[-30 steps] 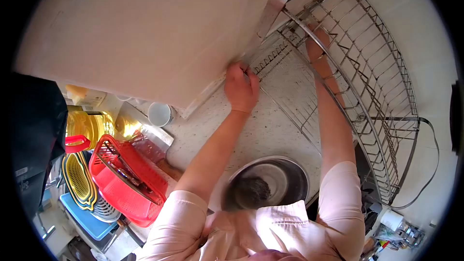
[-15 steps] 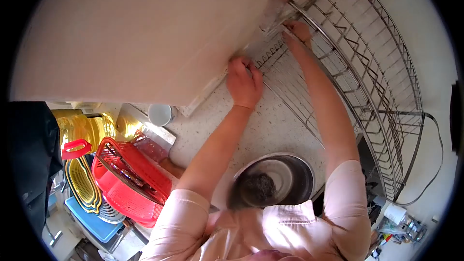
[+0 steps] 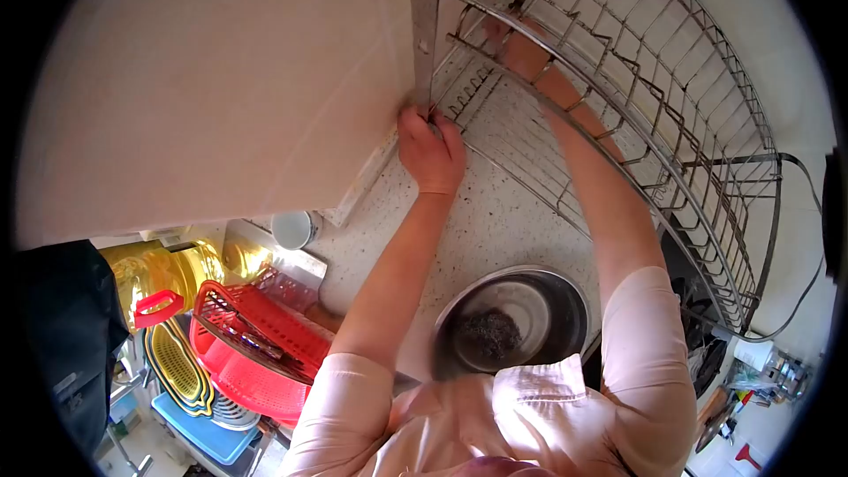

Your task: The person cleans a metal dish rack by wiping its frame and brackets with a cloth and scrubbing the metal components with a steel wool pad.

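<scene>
At the top centre of the head view, the left hand point(image 3: 430, 152) is closing its grip around the lower end of a flat metal upright point(image 3: 427, 26) that belongs to the wire dish rack point(image 3: 671, 106). That upright is running straight up along the edge of a pale cupboard door point(image 3: 221, 79), which is filling the upper left of the frame. Farther up and to the right, the right hand point(image 3: 508, 35) is reaching in among the rack's wires; whether its grip is closed on a wire I cannot tell, as the bars are crossing in front of it. The rack itself is curving down the right side of the frame and standing on the speckled counter point(image 3: 495, 221). Lower centre, a steel bowl point(image 3: 517, 318) is sitting on the counter with a dark scouring pad point(image 3: 486, 331) inside it, between the two pink-sleeved arms. At lower left, a red basket point(image 3: 256, 344) is leaning beside a yellow oil bottle point(image 3: 168, 269), and a white cup point(image 3: 293, 230) is standing just under the cupboard door.
</scene>
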Available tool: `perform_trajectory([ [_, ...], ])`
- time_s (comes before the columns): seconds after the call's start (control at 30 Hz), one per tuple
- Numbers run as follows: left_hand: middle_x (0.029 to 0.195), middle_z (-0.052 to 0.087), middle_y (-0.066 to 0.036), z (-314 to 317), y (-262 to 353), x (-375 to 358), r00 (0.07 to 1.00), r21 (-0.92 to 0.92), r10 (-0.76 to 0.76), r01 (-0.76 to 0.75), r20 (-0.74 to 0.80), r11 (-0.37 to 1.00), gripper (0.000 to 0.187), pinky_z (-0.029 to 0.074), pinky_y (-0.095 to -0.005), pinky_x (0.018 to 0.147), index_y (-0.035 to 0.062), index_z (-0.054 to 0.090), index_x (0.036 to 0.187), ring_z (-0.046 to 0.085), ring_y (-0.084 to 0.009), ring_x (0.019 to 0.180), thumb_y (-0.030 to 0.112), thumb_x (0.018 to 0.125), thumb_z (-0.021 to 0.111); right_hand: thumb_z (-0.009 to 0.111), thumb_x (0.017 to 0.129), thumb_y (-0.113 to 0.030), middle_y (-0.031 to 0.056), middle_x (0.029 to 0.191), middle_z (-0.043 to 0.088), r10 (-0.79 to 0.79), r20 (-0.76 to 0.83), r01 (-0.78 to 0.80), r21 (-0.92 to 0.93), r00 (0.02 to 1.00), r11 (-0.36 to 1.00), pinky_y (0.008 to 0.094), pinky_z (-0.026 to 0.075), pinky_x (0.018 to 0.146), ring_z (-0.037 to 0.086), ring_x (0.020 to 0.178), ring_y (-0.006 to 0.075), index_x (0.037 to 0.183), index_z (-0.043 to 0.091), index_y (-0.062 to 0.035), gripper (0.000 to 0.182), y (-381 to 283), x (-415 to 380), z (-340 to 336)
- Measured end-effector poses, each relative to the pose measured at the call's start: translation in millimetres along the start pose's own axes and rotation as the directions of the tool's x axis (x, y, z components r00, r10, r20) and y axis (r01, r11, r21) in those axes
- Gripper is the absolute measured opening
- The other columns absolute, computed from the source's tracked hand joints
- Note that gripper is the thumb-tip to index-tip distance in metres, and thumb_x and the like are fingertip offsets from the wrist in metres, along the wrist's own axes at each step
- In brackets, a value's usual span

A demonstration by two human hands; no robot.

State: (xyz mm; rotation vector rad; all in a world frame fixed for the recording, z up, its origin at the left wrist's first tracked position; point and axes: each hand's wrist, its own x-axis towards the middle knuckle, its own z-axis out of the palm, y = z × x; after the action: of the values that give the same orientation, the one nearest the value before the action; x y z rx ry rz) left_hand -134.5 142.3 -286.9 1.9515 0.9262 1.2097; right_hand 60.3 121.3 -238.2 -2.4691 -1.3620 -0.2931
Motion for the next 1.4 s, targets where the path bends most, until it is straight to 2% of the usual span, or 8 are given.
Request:
perform_trajectory([
  [0.33, 0.093, 0.053, -0.015, 0, -3, -2, 0.999, 0.014, 0.034, -0.034, 0.012, 0.999, 0.028, 0.042, -0.0386, 0.072, 0.0009, 0.043, 0.103, 0.053, -0.0322, 0.083, 0.014, 0.079, 0.047, 0.044, 0.086, -0.013, 0.0176, 0.095, 0.055, -0.275, 0.424, 0.042, 0.482, 0.863, 0.875, 0.0347, 0.042, 0.076, 0.053, 0.089, 0.0304, 0.121, 0.048, -0.0150, 0.036, -73, -63, -31],
  [0.47, 0.100, 0.047, -0.017, 0, 0, -2, 0.998, 0.010, 0.055, -0.055, 0.029, 0.998, 0.035, 0.041, -0.0415, 0.073, 0.0009, 0.038, 0.110, 0.049, -0.0357, 0.089, 0.014, 0.078, 0.047, 0.048, 0.085, -0.012, 0.0137, 0.089, 0.056, -0.089, 0.434, -0.150, 0.487, 0.896, 0.860, 0.0338, 0.041, 0.077, 0.052, 0.088, 0.0283, 0.112, 0.056, -0.0164, 0.029, -84, -69, -43],
  [0.63, 0.097, 0.051, -0.018, 1, -1, 0, 0.998, 0.005, 0.067, -0.067, -0.010, 0.998, 0.034, 0.042, -0.0395, 0.074, -0.0002, 0.041, 0.110, 0.052, -0.0338, 0.086, 0.012, 0.078, 0.045, 0.055, 0.082, -0.013, 0.0118, 0.083, 0.057, -0.092, 0.152, 0.028, 0.377, 0.984, 0.926, 0.0340, 0.042, 0.077, 0.054, 0.085, 0.0254, 0.098, 0.064, -0.0106, 0.018, -69, -61, -33],
  [0.8, 0.095, 0.047, -0.017, -3, 3, 0, 0.997, 0.000, 0.009, -0.010, 0.078, 1.000, 0.039, 0.042, -0.0397, 0.072, -0.0031, 0.036, 0.112, 0.049, -0.0330, 0.084, 0.011, 0.077, 0.047, 0.060, 0.076, -0.009, 0.0107, 0.080, 0.059, 0.301, -0.272, -0.186, 0.378, 0.914, 0.907, 0.0359, 0.046, 0.067, 0.057, 0.073, 0.0272, 0.078, 0.063, -0.0047, 0.006, -15, -40, -37],
  [0.97, 0.093, 0.048, -0.017, -1, 0, 0, 0.998, 0.014, 0.006, -0.007, 0.067, 1.000, 0.039, 0.042, -0.0391, 0.071, -0.0039, 0.036, 0.111, 0.049, -0.0319, 0.083, 0.011, 0.077, 0.048, 0.057, 0.076, -0.013, 0.0122, 0.065, 0.059, -0.107, -0.439, 0.109, -0.020, 0.892, 0.994, 0.0355, 0.047, 0.059, 0.056, 0.060, 0.0301, 0.079, 0.063, -0.0002, 0.015, 47, -24, -12],
  [1.17, 0.093, 0.049, -0.017, -3, 2, -2, 0.998, 0.018, -0.008, 0.006, 0.070, 1.000, 0.036, 0.042, -0.0390, 0.071, -0.0029, 0.037, 0.109, 0.050, -0.0323, 0.082, 0.011, 0.078, 0.047, 0.055, 0.080, -0.019, 0.0155, 0.062, 0.059, 0.428, -0.065, -0.362, 0.431, 0.901, 0.826, 0.0350, 0.046, 0.052, 0.057, 0.053, 0.0268, 0.077, 0.061, 0.0006, 0.021, 15, 1, -6],
  [1.33, 0.092, 0.050, -0.016, -1, 4, 0, 1.000, -0.020, 0.000, 0.001, 0.031, 1.000, 0.028, 0.041, -0.0382, 0.072, -0.0005, 0.039, 0.104, 0.052, -0.0322, 0.083, 0.010, 0.079, 0.044, 0.057, 0.077, -0.018, 0.0109, 0.062, 0.057, 0.216, 0.124, -0.225, 0.809, 0.969, 0.544, 0.0323, 0.043, 0.051, 0.053, 0.054, 0.0206, 0.077, 0.059, -0.0005, 0.018, -14, -45, 30],
  [1.4, 0.091, 0.050, -0.016, -3, 5, 1, 0.999, 0.000, -0.001, 0.001, 0.049, 1.000, 0.027, 0.041, -0.0382, 0.072, -0.0006, 0.039, 0.103, 0.051, -0.0323, 0.082, 0.010, 0.079, 0.044, 0.059, 0.075, -0.015, 0.0112, 0.067, 0.057, 0.156, 0.181, -0.238, 0.660, 0.971, 0.712, 0.0313, 0.044, 0.055, 0.054, 0.060, 0.0193, 0.080, 0.059, -0.0013, 0.014, -52, -70, -23],
])
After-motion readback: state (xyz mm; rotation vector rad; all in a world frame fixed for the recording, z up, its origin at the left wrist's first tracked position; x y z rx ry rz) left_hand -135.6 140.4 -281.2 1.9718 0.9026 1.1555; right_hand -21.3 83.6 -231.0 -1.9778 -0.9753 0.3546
